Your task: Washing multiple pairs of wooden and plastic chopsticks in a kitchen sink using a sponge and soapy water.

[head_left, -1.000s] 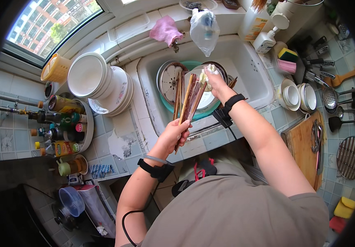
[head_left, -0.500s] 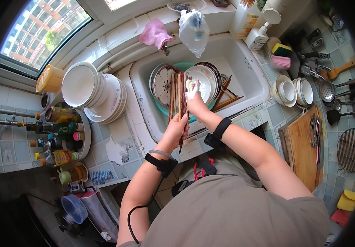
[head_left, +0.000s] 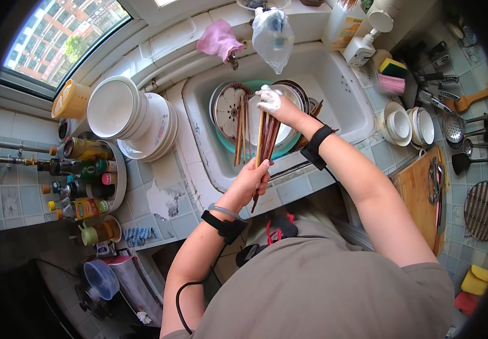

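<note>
Tiled kitchen worktop [head_left: 170, 195] around white sink [head_left: 343, 85]. Left hand [head_left: 252, 179] over sink's near edge, grip wrapped round lower ends of brown chopstick bundle [head_left: 266, 138]. Right hand [head_left: 270, 101], soapy, pinches bundle's upper ends above plates [head_left: 227, 107] in sink. Stacked white bowls [head_left: 114, 107] left; cutting board [head_left: 422, 192] right.

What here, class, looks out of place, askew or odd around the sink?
A knotted clear plastic bag hangs over the sink, seemingly at the tap, and loose chopsticks lie slanted across the plates in the basin.
</note>
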Demonstrator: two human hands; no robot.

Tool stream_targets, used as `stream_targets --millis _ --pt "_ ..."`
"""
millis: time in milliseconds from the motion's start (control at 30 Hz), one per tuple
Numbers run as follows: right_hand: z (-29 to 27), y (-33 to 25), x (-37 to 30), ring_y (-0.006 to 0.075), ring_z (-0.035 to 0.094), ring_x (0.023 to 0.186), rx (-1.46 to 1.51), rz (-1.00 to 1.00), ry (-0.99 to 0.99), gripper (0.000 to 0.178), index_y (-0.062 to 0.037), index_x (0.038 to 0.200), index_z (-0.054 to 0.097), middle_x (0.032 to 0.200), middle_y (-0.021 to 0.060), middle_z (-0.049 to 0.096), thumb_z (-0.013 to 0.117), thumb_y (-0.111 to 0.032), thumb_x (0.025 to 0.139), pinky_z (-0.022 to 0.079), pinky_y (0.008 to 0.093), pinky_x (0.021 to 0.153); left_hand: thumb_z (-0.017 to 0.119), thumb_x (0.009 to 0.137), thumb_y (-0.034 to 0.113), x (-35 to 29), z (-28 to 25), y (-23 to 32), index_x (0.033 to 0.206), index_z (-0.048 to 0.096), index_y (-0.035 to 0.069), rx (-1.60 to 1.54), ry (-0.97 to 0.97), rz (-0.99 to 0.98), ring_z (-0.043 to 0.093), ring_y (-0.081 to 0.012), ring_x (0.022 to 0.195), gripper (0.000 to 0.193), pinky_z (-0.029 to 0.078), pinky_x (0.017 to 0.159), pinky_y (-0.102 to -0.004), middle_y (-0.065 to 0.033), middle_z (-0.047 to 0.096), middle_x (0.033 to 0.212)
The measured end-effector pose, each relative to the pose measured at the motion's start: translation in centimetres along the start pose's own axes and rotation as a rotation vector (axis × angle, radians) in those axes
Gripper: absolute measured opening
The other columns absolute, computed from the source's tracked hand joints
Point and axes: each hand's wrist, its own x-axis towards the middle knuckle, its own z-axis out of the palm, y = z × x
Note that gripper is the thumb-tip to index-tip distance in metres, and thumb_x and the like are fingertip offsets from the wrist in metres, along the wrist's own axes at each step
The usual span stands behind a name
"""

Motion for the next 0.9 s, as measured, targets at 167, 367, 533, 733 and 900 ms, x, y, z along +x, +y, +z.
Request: stream_targets --millis 167,367,533,733,900 --pt "-0.6 0.7 1.0 0.0192 0.060 0.084 0.210 0.296 0.029 0.023 -0.0024 0.096 0.061 0.089 0.0066 0.064 0.061 -0.022 0.083 0.045 0.0308 0.076 0.046 0.095 0.026 0.7 0.5 -0.7 0.107 0.045 0.007 0.038 -0.058 0.075 0.036 -0.0072 0.050 0.022 0.035 0.045 -0.0241 0.0026 0.040 0.063" --pt "-1.8 0.1 1.2 0.0141 0.057 0.080 0.826 0.643 0.367 0.029 -0.0026 0.108 0.054 0.093 0.0047 0.061 0.050 -0.027 0.093 0.046 0.0319 0.072 0.047 0.095 0.022 0.8 -0.9 -0.1 0.107 0.046 0.006 0.025 -0.044 0.119 0.040 -0.0088 0.053 0.020 0.038 0.049 -0.0251 0.0014 0.042 0.066" --pt "1.6 -2.6 -2.4 0.0174 0.056 0.089 1.099 0.736 0.201 0.034 -0.0021 0.116 0.046 0.103 0.0076 0.058 0.048 -0.028 0.094 0.045 0.0310 0.079 0.047 0.094 0.017 2.0 -2.1 1.2 0.108 0.045 0.007 -0.039 0.068 0.253 0.043 -0.0104 0.055 0.018 0.041 0.050 -0.0253 -0.0004 0.045 0.068" --pt "7.5 -7.3 -4.8 0.0247 0.043 0.114 0.178 0.472 0.280 0.081 -0.0036 0.140 0.010 0.124 0.0179 0.040 0.061 -0.006 0.078 0.035 0.0324 0.097 0.044 0.092 0.015 3.3 0.0 1.2 0.093 0.038 0.007 0.346 0.212 0.395 0.041 -0.0104 0.045 0.010 0.037 0.040 -0.0262 -0.0007 0.044 0.061" --pt "5.9 -5.0 -1.5 0.0260 0.058 0.092 0.580 0.611 0.405 0.060 0.0023 0.128 0.030 0.101 0.0172 0.057 0.062 -0.011 0.079 0.046 0.0336 0.079 0.048 0.091 0.018 5.0 -1.5 -0.5 0.097 0.040 -0.003 0.654 0.342 0.560 0.052 -0.0231 0.052 0.023 0.040 0.047 -0.0362 -0.0155 0.053 0.066"
